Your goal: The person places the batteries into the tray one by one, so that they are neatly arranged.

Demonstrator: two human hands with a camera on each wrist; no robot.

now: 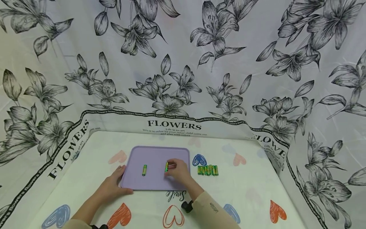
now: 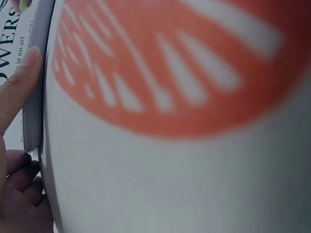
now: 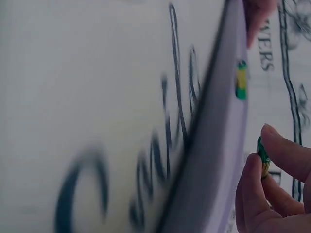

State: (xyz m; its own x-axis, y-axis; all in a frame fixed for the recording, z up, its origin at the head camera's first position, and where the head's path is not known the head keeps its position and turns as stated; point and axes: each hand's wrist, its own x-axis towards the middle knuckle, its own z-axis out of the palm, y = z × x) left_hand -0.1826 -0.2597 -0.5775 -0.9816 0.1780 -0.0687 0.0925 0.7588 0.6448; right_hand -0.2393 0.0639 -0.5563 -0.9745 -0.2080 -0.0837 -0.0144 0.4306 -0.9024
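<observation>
A shallow purple tray (image 1: 155, 156) lies on the table. My left hand (image 1: 113, 186) holds its near left corner, thumb along the front edge and fingers at the left side; the left wrist view shows that thumb (image 2: 22, 77) against the tray's rim (image 2: 39, 97). One green and yellow battery (image 1: 144, 170) lies on the left part of the tray. Over the right part, my right hand (image 1: 178, 171) pinches another battery (image 1: 166, 167) between thumb and fingers. In the right wrist view this pinched battery (image 3: 263, 158) is held near upright, partly hidden by the fingertips.
Right of the tray, a row of several green and yellow batteries (image 1: 207, 170) lies side by side on the heart-printed tablecloth (image 1: 251, 184). A flower-printed curtain (image 1: 177, 95) surrounds the table at the back and sides.
</observation>
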